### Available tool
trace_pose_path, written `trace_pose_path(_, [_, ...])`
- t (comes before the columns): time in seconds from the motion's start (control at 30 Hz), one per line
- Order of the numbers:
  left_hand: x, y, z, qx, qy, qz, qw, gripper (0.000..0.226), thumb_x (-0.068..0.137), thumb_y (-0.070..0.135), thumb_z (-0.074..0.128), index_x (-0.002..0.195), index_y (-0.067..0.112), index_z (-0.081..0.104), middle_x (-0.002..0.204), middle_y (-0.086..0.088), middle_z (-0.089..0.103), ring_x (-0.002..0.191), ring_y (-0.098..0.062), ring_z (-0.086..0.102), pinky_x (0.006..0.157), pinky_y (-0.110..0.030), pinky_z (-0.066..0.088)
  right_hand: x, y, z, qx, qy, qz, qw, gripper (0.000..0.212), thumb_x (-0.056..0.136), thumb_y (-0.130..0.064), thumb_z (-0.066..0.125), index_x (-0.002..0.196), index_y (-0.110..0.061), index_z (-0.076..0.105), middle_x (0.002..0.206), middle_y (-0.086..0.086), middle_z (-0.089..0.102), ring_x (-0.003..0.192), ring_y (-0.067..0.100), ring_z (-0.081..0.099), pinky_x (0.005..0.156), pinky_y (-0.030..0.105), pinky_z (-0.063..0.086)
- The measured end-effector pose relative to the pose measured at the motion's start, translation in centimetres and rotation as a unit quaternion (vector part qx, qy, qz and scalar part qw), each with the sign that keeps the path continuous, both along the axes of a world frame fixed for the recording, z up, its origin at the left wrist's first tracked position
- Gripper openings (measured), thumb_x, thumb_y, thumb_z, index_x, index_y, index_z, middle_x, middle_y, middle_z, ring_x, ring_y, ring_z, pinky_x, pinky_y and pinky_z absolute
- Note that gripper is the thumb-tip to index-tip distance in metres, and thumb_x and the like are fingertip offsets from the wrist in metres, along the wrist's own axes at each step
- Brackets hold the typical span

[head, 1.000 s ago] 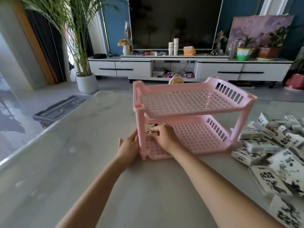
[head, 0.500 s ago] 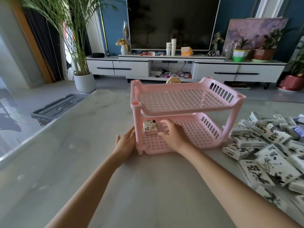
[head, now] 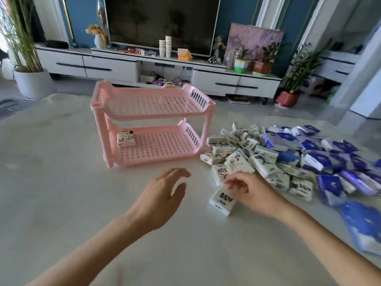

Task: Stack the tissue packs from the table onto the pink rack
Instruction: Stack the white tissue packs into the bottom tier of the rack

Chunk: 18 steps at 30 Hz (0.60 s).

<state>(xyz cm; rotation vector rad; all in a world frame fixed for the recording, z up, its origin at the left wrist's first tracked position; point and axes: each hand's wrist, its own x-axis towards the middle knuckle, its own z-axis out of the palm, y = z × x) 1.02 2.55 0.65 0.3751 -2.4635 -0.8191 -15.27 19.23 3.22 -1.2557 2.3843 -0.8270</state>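
While left hand (head: 162,195) hovers with fingers (head: 177,173) spread, empty, right hand (head: 249,190) fingers pinch tissue pack (head: 221,200) on table (head: 61,182).

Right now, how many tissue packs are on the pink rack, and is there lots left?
Done: one pack sits on the pink rack's lower shelf. In hand: the right hand curls its fingers over the next pack at the pile's near edge; whether it grips is unclear. The left hand is open, holding nothing. Left: the big pile of white and blue packs.
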Motion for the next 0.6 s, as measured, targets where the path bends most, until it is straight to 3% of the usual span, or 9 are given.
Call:
trace_pose_path(0.1, [-1.1, 0.9, -2.6, -0.062, -0.060, -0.040, 0.995, 0.064, 0.083, 0.049, 0.018, 0.129, 0.021, 0.052, 0.138, 0.005, 0.048, 0.131, -0.014, 0.041, 0.108, -0.028, 0.026, 1.9, 1.7, -0.8, 0.072, 0.132, -0.013, 0.989, 0.044, 0.083, -0.054, 0.055, 0.120, -0.029, 0.053, 0.116, -0.011, 0.051, 0.108, 0.007, 0.049, 0.089, 0.019, 0.039])
trace_pose_path(0.2, [-1.2, 0.8, -4.3, -0.103, -0.109, -0.040, 0.988, 0.074, 0.077, 0.049, 0.009, 0.132, 0.022, 0.049, 0.144, 0.004, 0.041, 0.138, -0.015, 0.032, 0.112, -0.030, 0.012, 3.4, 2.1, -1.4, 0.102, 0.228, -0.056, 0.967, 0.057, 0.084, -0.062, 0.046, 0.130, -0.028, 0.040, 0.123, -0.005, 0.043, 0.118, 0.015, 0.041, 0.096, 0.026, 0.033])
trace_pose_path(0.3, [-0.8, 0.7, -4.3, -0.101, -0.107, -0.041, 0.988, 0.075, 0.076, 0.050, 0.007, 0.131, 0.021, 0.050, 0.144, 0.004, 0.041, 0.138, -0.014, 0.031, 0.111, -0.028, 0.008, 3.3, 1.9, -2.7, 0.073, 0.205, -0.058, 0.974, 0.062, 0.083, -0.054, 0.054, 0.135, -0.026, 0.035, 0.132, -0.004, 0.044, 0.123, 0.016, 0.040, 0.100, 0.025, 0.031])
trace_pose_path(0.4, [-0.6, 1.0, -3.5, -0.075, -0.148, -0.042, 0.985, 0.077, 0.076, 0.055, 0.006, 0.135, 0.023, 0.044, 0.147, 0.007, 0.037, 0.139, -0.008, 0.026, 0.113, -0.025, 0.009, 3.2, 1.8, -3.6, -0.002, 0.167, -0.053, 0.985, 0.061, 0.077, -0.043, 0.067, 0.130, -0.025, 0.043, 0.127, -0.005, 0.050, 0.119, 0.014, 0.044, 0.098, 0.020, 0.033])
trace_pose_path(0.47, [-0.5, 1.5, -2.7, 0.011, -0.123, -0.030, 0.992, 0.064, 0.087, 0.058, 0.025, 0.134, 0.021, 0.045, 0.142, 0.003, 0.044, 0.133, -0.011, 0.036, 0.110, -0.023, 0.020, 4.1, 1.5, -3.4, -0.072, 0.129, -0.050, 0.988, 0.062, 0.071, -0.043, 0.072, 0.125, -0.027, 0.045, 0.118, -0.011, 0.052, 0.111, 0.008, 0.045, 0.092, 0.015, 0.035])
trace_pose_path(0.5, [-0.4, 1.9, -2.0, 0.100, -0.092, -0.031, 0.990, 0.055, 0.090, 0.055, 0.039, 0.133, 0.021, 0.047, 0.135, 0.001, 0.051, 0.125, -0.011, 0.046, 0.105, -0.022, 0.029, 4.8, 1.2, -3.2, -0.102, 0.116, -0.045, 0.987, 0.063, 0.070, -0.046, 0.071, 0.124, -0.029, 0.045, 0.113, -0.016, 0.049, 0.106, 0.002, 0.044, 0.089, 0.011, 0.035])
trace_pose_path(0.6, [0.2, 2.7, 0.1, 0.399, -0.022, -0.110, 0.910, 0.050, 0.078, 0.042, 0.060, 0.124, 0.029, 0.048, 0.107, -0.008, 0.065, 0.097, -0.015, 0.062, 0.090, -0.030, 0.051, 6.5, -0.6, -2.5, -0.157, 0.115, -0.019, 0.981, 0.057, 0.069, -0.056, 0.060, 0.118, -0.032, 0.047, 0.103, -0.028, 0.042, 0.098, -0.009, 0.042, 0.084, 0.008, 0.035])
